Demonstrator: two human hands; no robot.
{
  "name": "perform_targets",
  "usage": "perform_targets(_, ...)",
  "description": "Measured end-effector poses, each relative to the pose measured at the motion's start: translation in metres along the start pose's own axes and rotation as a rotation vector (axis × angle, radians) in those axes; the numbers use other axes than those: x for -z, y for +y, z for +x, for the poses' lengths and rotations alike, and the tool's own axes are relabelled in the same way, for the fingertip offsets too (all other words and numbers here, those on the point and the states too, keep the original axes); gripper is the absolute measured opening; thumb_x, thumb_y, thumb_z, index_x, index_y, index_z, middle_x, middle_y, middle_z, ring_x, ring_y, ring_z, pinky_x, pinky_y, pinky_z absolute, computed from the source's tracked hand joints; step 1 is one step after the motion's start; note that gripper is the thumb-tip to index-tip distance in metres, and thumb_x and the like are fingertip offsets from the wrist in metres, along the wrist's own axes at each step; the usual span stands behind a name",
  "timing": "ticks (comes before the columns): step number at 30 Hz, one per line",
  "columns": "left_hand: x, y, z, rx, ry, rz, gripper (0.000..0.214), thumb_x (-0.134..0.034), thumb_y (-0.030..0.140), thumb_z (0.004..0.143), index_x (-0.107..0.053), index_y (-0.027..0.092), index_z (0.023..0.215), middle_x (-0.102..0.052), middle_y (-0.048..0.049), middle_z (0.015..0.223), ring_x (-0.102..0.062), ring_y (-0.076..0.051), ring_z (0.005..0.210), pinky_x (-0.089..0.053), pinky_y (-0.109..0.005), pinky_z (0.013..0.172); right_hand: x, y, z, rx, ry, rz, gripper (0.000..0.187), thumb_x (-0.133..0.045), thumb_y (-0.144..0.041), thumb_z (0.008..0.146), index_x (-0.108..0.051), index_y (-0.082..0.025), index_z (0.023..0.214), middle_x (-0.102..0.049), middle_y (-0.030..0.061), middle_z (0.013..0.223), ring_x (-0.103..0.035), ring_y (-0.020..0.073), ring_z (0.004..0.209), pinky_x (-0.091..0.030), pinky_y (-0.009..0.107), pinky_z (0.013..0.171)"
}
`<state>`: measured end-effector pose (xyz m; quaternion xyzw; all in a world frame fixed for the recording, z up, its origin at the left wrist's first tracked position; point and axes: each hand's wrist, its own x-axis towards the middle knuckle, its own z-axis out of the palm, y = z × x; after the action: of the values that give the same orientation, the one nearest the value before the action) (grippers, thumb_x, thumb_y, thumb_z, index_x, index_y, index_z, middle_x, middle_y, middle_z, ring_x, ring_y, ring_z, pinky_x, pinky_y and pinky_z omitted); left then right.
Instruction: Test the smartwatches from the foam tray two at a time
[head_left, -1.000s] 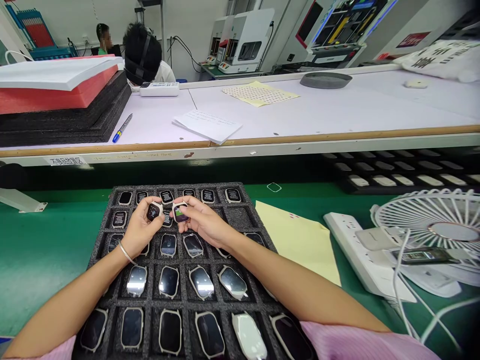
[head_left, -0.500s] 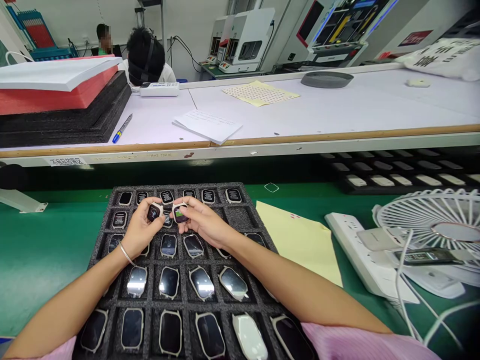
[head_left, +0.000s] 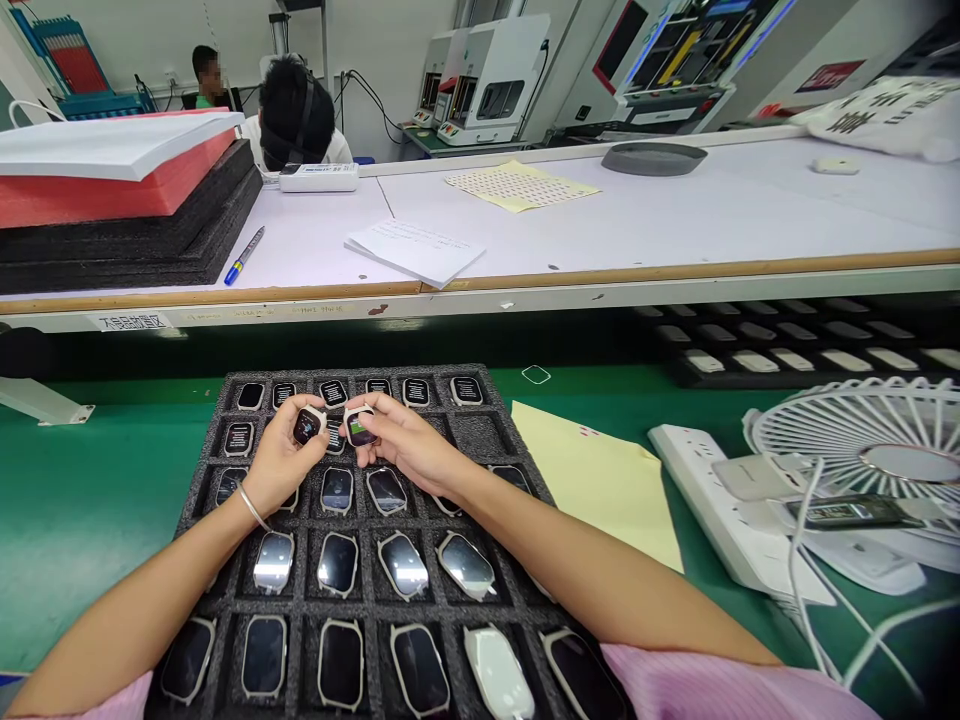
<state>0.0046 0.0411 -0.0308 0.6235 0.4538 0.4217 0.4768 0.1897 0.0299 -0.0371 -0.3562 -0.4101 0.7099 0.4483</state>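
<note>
Together we hold two smartwatch bodies over the far rows of the black foam tray [head_left: 480,432]; our left hand [head_left: 279,462] grips a dark-faced watch body [head_left: 307,426], our right hand [head_left: 409,448] grips a lit watch body [head_left: 360,428], the two nearly touching; what either screen shows is too small to read; our forearms hide several tray pockets, and the nearest row is cut off at the frame's edge.

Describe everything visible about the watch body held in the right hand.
The watch body is small and squarish with rounded corners and a pale, light-coloured case. No strap shows. Its dark screen faces up, lit with a green patch. The right hand pinches it above the black foam tray, beside the other watch body in the left hand.
</note>
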Motion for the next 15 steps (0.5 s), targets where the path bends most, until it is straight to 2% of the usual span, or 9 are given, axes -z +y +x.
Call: perform_targets(15,0.0005,0.0002,0.0,-0.018,0.002,0.05,0.033,-0.063,0.02,0.073,-0.055,0.02,0.105,-0.056,0.0004,0.088,-0.052,-0.015,0.079,-0.042,-0.027,0.074,0.0003,-0.0008,-0.0006,-0.008,-0.002,-0.007,0.031,-0.071,-0.039,0.081,-0.059,-0.022,0.103,-0.067,0.0003,0.088,-0.061,0.0097,0.056,-0.044,0.026,0.059)
